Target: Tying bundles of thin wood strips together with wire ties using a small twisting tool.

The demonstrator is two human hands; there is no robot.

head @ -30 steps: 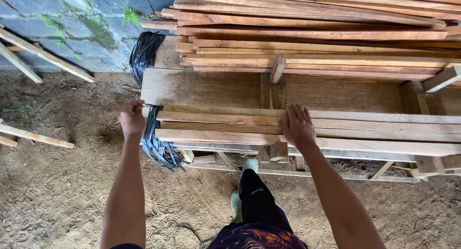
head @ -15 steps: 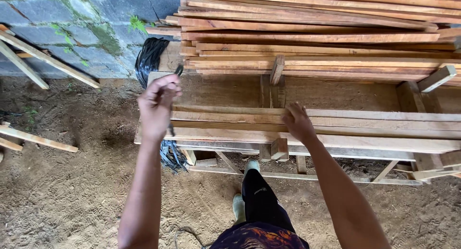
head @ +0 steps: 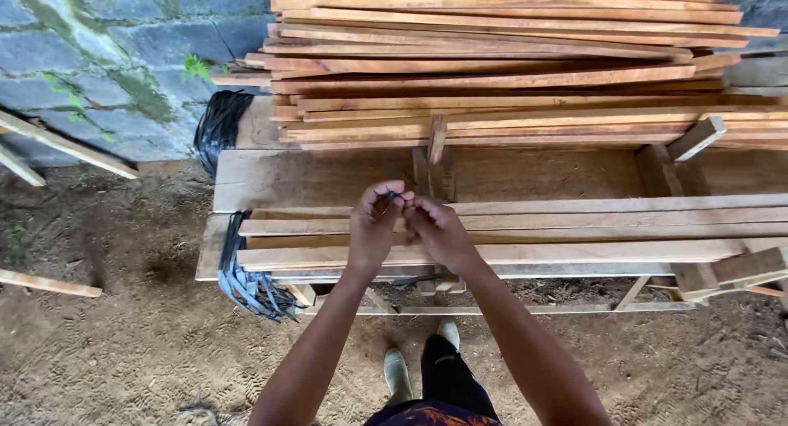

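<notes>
Near the middle of the frame, the left hand (head: pixel 373 227) and the right hand (head: pixel 437 229) met above the wooden slats (head: pixel 574 229). Both had a narrow grip, pinching one thin black strap (head: pixel 392 195) between the fingertips. Only a short piece showed, so I cannot tell its direction. The slats lay on the table (head: pixel 328 170) with their long axis from left to right. A bundle of black straps (head: pixel 246 282) hung at the table's left end.

Strap (head: pixel 392 195) pinched between my fingers: black plastic, slightly glossy. Slats (head: pixel 525 229) under my hands: bare sawn wood, matt, rough-grained. Strap bundle (head: pixel 243 282): same glossy black plastic. Ground (head: pixel 107 352): loose, matt dirt.
</notes>
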